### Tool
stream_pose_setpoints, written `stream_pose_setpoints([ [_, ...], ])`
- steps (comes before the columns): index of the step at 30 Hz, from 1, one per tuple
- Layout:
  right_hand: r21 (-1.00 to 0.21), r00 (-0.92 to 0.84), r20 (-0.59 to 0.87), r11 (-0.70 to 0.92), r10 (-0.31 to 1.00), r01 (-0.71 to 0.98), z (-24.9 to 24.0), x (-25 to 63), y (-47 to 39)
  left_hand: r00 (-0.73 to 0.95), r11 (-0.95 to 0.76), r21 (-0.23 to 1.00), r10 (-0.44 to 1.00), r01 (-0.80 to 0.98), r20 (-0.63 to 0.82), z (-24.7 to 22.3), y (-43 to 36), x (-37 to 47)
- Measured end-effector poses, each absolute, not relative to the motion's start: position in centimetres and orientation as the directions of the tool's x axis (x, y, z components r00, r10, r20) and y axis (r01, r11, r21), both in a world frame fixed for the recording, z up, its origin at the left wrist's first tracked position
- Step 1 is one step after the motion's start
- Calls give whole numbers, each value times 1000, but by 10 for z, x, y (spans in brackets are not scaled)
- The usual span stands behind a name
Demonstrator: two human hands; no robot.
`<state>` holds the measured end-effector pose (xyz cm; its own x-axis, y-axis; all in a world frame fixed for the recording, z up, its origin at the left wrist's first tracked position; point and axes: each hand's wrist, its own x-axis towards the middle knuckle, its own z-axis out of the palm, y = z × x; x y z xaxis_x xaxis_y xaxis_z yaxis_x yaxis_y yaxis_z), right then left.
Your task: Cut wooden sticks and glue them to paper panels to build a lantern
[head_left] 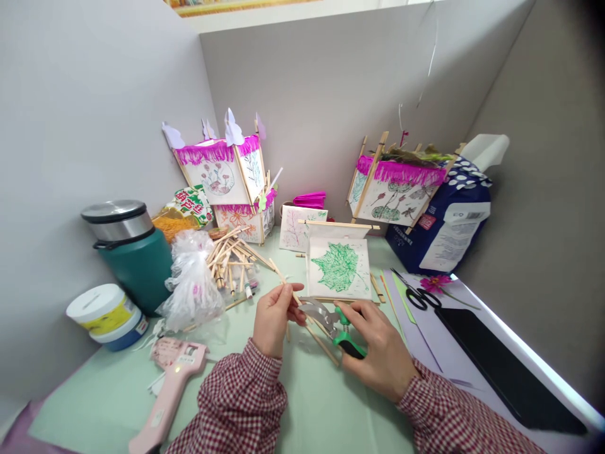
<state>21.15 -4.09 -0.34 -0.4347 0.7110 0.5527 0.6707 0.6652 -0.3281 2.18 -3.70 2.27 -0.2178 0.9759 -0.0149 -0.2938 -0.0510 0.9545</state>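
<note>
My left hand (pixel 275 317) is closed on a thin wooden stick (pixel 282 277), which slants up and to the left. In my right hand (pixel 377 343) are green-handled pruning shears (pixel 347 340), the fingers wrapped round the grips. Their metal blades reach to the stick just beside my left fingertips; whether they touch it I cannot tell. Another wooden stick (pixel 325 347) lies below the blades. Right behind my hands stands a white panel with a green leaf print (pixel 339 270), with wooden sticks along its top and bottom.
Loose sticks (pixel 236 258) are piled left of centre, near a plastic bag (pixel 191 284). A pink glue gun (pixel 172 384), tub (pixel 106 315) and green flask (pixel 137 265) stand left. Decorated lanterns (pixel 217 170) are behind. Black scissors (pixel 418 298) and a phone (pixel 505 372) lie right.
</note>
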Motion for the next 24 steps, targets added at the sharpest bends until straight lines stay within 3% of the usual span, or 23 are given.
stream_pose_setpoints([
  [9, -411, -429, 514, 652, 743, 637, -4, 210, -42, -184, -32, 948, 982, -317, -29, 22, -37, 22],
  [24, -327, -452, 536, 669, 713, 668, -7, 213, -41, -182, 1, 948, 981, -318, -62, 23, -38, 18],
])
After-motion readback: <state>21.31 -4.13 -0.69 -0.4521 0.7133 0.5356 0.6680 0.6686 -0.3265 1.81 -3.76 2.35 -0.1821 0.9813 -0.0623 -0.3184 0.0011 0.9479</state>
